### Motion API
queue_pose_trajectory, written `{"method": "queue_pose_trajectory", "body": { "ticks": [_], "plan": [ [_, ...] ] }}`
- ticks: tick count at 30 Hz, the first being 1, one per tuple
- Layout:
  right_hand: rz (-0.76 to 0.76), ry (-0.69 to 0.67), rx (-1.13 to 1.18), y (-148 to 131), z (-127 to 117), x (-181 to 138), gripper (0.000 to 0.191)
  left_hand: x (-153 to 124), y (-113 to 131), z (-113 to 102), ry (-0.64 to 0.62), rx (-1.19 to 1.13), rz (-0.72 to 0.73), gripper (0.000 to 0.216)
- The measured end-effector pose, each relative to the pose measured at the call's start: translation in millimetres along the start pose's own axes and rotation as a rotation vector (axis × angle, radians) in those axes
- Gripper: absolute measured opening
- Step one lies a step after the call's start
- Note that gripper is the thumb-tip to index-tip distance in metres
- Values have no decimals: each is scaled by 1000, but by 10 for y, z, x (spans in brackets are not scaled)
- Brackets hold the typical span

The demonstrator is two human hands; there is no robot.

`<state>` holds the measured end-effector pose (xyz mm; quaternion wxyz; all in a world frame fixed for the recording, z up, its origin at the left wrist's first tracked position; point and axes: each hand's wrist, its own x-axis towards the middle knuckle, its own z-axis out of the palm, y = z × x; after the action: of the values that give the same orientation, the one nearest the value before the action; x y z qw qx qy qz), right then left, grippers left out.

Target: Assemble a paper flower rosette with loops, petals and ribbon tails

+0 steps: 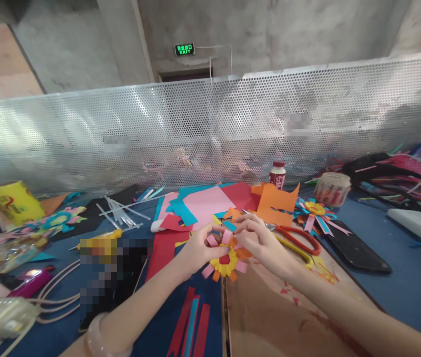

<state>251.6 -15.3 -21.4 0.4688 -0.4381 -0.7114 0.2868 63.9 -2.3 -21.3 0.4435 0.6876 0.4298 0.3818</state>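
Observation:
A paper flower [229, 268] with a yellow ruffled ring, a red centre and pink and orange strips around it is between my hands. My left hand [199, 250] grips its left side, thumb on the yellow ring. On the upper right, my right hand [257, 240] has its fingers curled at the strips, seemingly pinching the flower's edge; the fingertips are partly hidden. Just right of that hand lie scissors with red handles [303, 238] and yellow-handled scissors [299, 252]. Red paper strips [201, 329] and a blue strip [191, 327] lie in front of me.
Coloured paper sheets [206, 201] are heaped behind my hands. A yellow glue gun [101, 240] and glue sticks [121, 213] lie to the left. A finished-looking flower [314, 209], a jar [332, 189], a bottle [277, 174] and a black phone [359, 253] are to the right. Perforated metal panels [210, 129] stand behind.

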Motion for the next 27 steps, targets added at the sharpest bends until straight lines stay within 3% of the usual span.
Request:
{"method": "queue_pose_trajectory", "body": {
  "ticks": [6, 14, 19, 27],
  "plan": [
    [180, -100, 55, -13, 52, -21, 33, -2, 94, 0, -45, -120, -16, 39],
    [216, -105, 47, 28, 98, -1, 18, 12, 54, 21, -10, -77, 71, 33],
    [225, -99, 46, -9, 100, -4, 17, 26, 35, 9, -5, 16, 115, 29],
    [228, -99, 43, -53, 98, -2, 15, 32, 41, 4, -42, -19, 159, 29]
  ]
}}
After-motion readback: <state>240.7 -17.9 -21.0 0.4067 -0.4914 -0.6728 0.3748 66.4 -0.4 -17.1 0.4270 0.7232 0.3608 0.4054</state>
